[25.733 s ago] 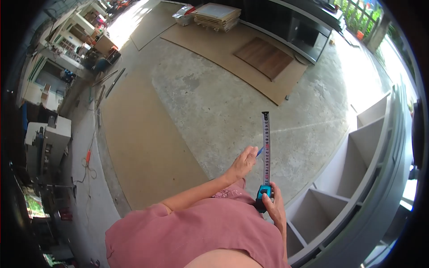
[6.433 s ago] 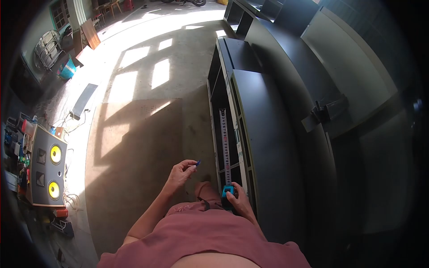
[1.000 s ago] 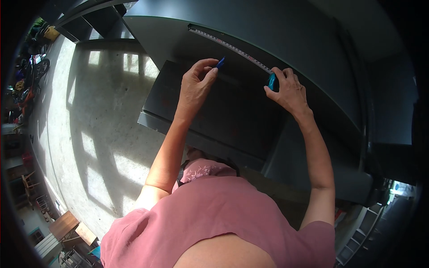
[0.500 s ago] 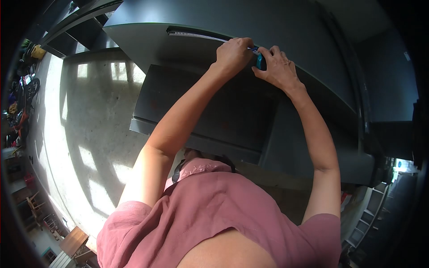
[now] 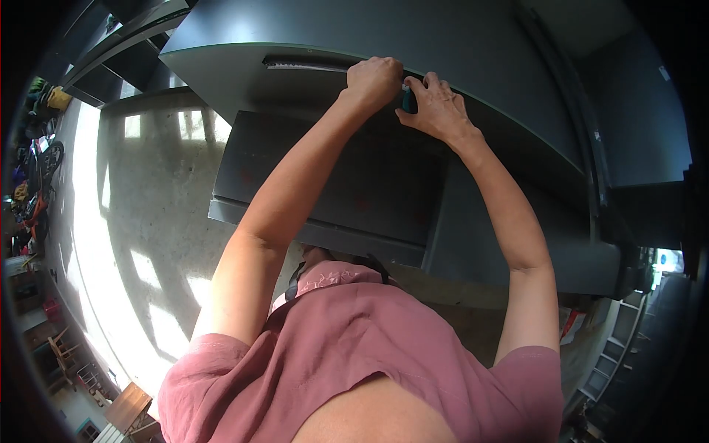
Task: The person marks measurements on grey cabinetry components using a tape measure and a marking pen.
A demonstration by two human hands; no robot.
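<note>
A tape measure with a teal case (image 5: 408, 100) is in my right hand (image 5: 437, 109), whose thumb and fingers curl around the case at the edge of a dark grey panel (image 5: 443, 44). My left hand (image 5: 374, 80) is closed in a fist just left of the case, gripping the pulled-out tape blade (image 5: 306, 67). The blade runs leftward from the fist along the panel's near edge. Its numbers are too small to read, and the stretch inside my left hand is hidden.
Below my arms lies a dark cabinet-like piece (image 5: 332, 177) on the concrete floor (image 5: 162, 170), which has bright sun patches. More dark panels (image 5: 642, 125) stand at the right. A motorbike (image 5: 48, 162) is at the far left, and a pale rack (image 5: 617, 340) at lower right.
Both hands and the tape case have shifted a little left along the panel edge. Less of the blade shows left of my fist. The whole view has also drifted slightly.
</note>
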